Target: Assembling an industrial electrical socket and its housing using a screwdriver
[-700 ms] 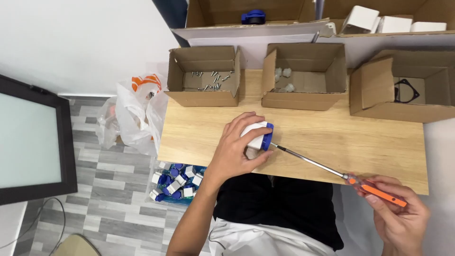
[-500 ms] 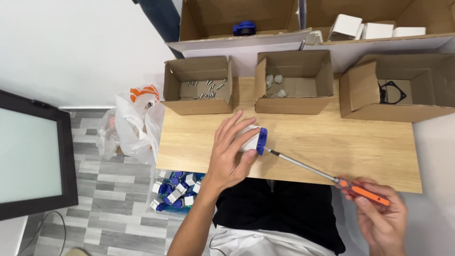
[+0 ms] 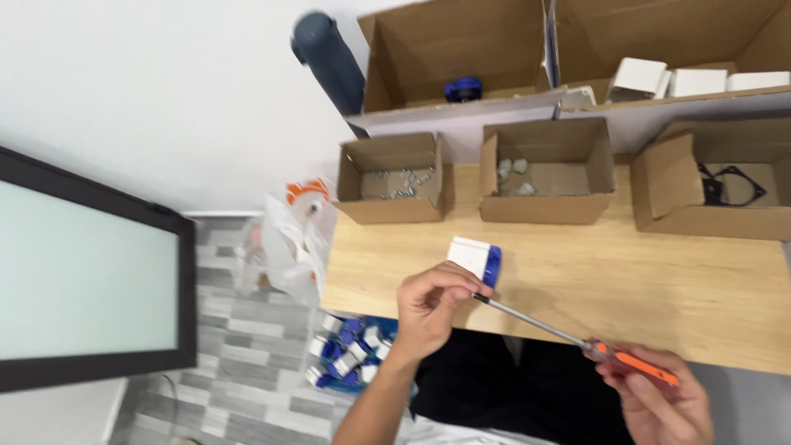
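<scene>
A small white and blue box-shaped part (image 3: 475,258) lies on the wooden table (image 3: 626,280). My left hand (image 3: 430,303) is just in front of it, fingers pinched together at the tip of a long screwdriver shaft (image 3: 531,322), no longer covering the part. My right hand (image 3: 659,402) grips the orange screwdriver handle (image 3: 641,368) near the table's front edge. The shaft runs from that hand up and left to the part's lower edge.
Three open cardboard boxes line the table's back: one with screws (image 3: 394,177), one with small pale pieces (image 3: 545,170), one with black gaskets (image 3: 725,186). Larger boxes (image 3: 461,49) sit behind. A bin of white and blue parts (image 3: 348,352), a plastic bag (image 3: 290,239) and a monitor (image 3: 82,272) are at left.
My left hand has lifted off the white and blue part and drawn back to pinch the screwdriver tip. The view has shifted left and down.
</scene>
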